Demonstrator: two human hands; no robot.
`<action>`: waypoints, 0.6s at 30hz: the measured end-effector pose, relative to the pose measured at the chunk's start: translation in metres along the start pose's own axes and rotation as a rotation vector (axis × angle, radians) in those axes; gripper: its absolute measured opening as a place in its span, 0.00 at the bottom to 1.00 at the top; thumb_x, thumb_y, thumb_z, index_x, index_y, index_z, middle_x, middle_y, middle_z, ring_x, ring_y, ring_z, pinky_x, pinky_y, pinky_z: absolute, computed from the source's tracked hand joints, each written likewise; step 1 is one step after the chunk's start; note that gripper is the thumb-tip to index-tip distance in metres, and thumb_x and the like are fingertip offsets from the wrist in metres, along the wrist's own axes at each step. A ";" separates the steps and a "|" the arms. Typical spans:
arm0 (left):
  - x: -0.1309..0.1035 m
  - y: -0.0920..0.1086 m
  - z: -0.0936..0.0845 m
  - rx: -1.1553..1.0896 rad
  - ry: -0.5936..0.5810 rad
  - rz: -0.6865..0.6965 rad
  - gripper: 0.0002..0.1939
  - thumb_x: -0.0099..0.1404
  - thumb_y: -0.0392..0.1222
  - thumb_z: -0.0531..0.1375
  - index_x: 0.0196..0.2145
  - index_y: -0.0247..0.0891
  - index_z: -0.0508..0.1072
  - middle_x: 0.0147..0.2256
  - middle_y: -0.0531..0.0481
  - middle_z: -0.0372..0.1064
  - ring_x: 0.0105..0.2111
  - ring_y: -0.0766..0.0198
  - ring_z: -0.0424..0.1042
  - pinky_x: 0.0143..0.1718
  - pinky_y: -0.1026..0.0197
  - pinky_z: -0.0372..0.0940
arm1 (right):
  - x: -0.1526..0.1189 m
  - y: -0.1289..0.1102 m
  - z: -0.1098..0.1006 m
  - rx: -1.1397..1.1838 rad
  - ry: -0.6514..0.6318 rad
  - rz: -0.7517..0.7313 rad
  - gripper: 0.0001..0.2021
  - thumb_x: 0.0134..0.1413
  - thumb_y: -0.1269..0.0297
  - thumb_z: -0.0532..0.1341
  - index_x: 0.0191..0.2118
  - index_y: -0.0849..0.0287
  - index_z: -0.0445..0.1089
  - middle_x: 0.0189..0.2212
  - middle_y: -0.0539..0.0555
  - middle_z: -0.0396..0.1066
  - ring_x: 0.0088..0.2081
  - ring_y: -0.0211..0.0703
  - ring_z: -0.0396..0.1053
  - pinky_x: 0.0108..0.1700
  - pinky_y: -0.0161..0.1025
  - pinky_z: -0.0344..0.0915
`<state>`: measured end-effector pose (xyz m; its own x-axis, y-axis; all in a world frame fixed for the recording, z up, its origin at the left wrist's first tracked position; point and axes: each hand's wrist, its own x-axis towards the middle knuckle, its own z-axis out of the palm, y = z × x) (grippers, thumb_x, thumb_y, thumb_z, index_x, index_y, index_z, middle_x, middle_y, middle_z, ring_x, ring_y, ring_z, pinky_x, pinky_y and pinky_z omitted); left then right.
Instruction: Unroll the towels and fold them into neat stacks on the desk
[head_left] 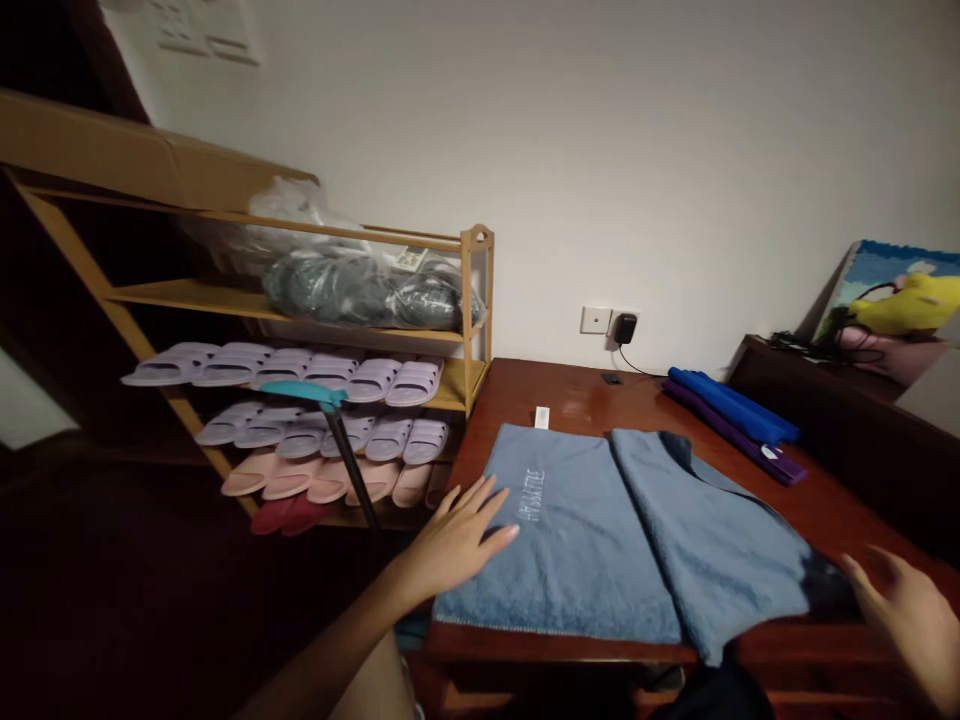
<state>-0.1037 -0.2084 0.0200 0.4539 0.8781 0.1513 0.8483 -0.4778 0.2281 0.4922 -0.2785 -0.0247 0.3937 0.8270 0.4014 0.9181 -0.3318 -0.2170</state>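
A grey-blue towel [577,550] with pale lettering lies on the reddish-brown wooden table [555,385]. Its left part is flat, while the right part is folded over unevenly, with dark patches near its edge and a corner hanging over the table's front. My left hand [461,535] rests at the towel's left edge, fingers spread and palm down. At the towel's far right end is my right hand [904,610], its thumb and fingers apart near the dark corner; whether it touches the cloth is unclear. A white tag [542,417] sticks out behind the towel.
Folded blue cloth [731,405] and purple cloth [739,435] lie at the table's back right. A wooden rack [478,300] with slippers and bagged items stands left, behind a teal-topped handle [304,393]. A black plug [624,328] sits in the wall.
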 end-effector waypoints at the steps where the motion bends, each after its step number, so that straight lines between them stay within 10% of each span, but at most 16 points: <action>1: 0.011 -0.002 -0.003 0.001 0.013 0.001 0.32 0.68 0.62 0.42 0.62 0.43 0.56 0.64 0.45 0.47 0.64 0.55 0.44 0.62 0.45 0.41 | 0.005 -0.020 -0.005 0.052 0.033 0.009 0.35 0.53 0.41 0.45 0.55 0.62 0.65 0.48 0.73 0.67 0.49 0.66 0.67 0.46 0.56 0.64; 7: 0.090 0.003 0.002 0.047 -0.004 0.000 0.34 0.70 0.57 0.38 0.65 0.31 0.48 0.66 0.40 0.38 0.66 0.55 0.37 0.62 0.49 0.39 | 0.035 -0.178 0.004 0.483 -0.370 -0.444 0.31 0.58 0.43 0.45 0.60 0.58 0.59 0.61 0.58 0.56 0.62 0.50 0.54 0.63 0.46 0.50; 10: 0.107 0.000 0.016 0.076 -0.045 -0.011 0.36 0.69 0.59 0.39 0.65 0.30 0.47 0.66 0.39 0.39 0.66 0.54 0.38 0.62 0.47 0.37 | 0.042 -0.218 0.032 0.360 -0.495 -0.518 0.33 0.59 0.42 0.42 0.64 0.53 0.52 0.65 0.55 0.47 0.65 0.49 0.45 0.64 0.53 0.44; 13: 0.103 -0.014 0.026 0.088 -0.059 -0.050 0.37 0.68 0.62 0.39 0.65 0.33 0.49 0.65 0.40 0.40 0.65 0.53 0.39 0.62 0.45 0.37 | 0.053 -0.209 0.059 0.145 -0.447 -0.402 0.34 0.57 0.38 0.40 0.64 0.49 0.52 0.66 0.54 0.43 0.66 0.51 0.38 0.63 0.58 0.40; 18: 0.084 -0.050 0.021 0.104 -0.009 -0.102 0.36 0.67 0.63 0.40 0.65 0.38 0.50 0.65 0.42 0.42 0.65 0.52 0.40 0.61 0.44 0.37 | 0.078 -0.126 0.080 0.012 -0.366 -0.260 0.35 0.57 0.38 0.39 0.64 0.49 0.53 0.66 0.52 0.42 0.67 0.49 0.38 0.63 0.56 0.42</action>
<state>-0.1017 -0.1100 0.0008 0.3655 0.9225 0.1241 0.9137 -0.3810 0.1414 0.4033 -0.1353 -0.0370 0.1055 0.9890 0.1036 0.9830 -0.0880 -0.1612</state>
